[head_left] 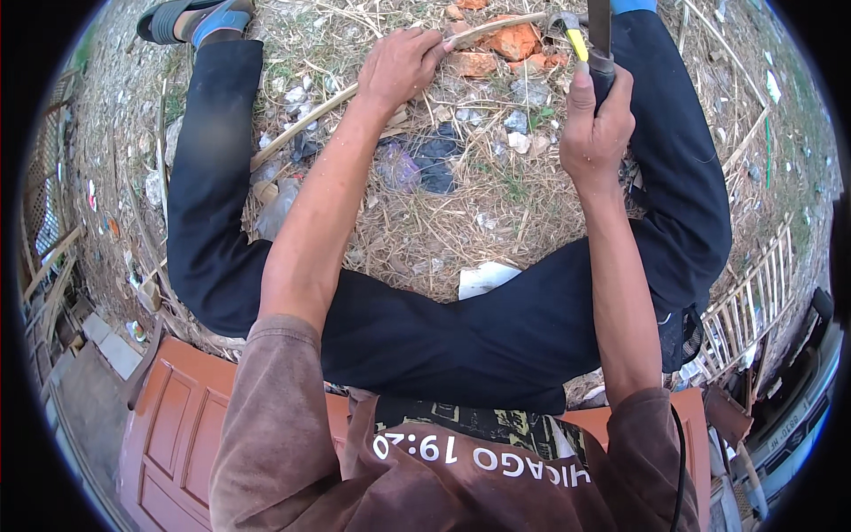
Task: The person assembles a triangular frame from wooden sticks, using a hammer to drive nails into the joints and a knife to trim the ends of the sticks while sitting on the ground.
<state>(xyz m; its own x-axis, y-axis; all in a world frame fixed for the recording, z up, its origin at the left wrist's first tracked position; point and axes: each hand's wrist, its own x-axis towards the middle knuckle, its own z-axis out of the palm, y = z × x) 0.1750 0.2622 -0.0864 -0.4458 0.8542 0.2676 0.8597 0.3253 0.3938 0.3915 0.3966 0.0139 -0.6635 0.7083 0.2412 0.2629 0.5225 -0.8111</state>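
My left hand (403, 66) is closed around a long, pale strip of split bamboo (306, 122). The strip slants from beside my left knee up toward the far middle, over some red brick pieces (514, 40). In my right hand (598, 133) is a large knife (599, 27), gripped by its dark handle with the thumb lying along it. Its blade points away from me, and the tip runs out of view. Just left of the blade, a hammer (574, 40) with a yellow grip lies by the bricks; part of it is hidden.
Dry grass, stones and bamboo scraps cover the ground between my legs. Black plastic (436, 160) and a white piece (487, 279) lie there. I sit on a reddish-brown panelled door (177, 426). A bamboo lattice (753, 297) and a vehicle (802, 417) are at the right.
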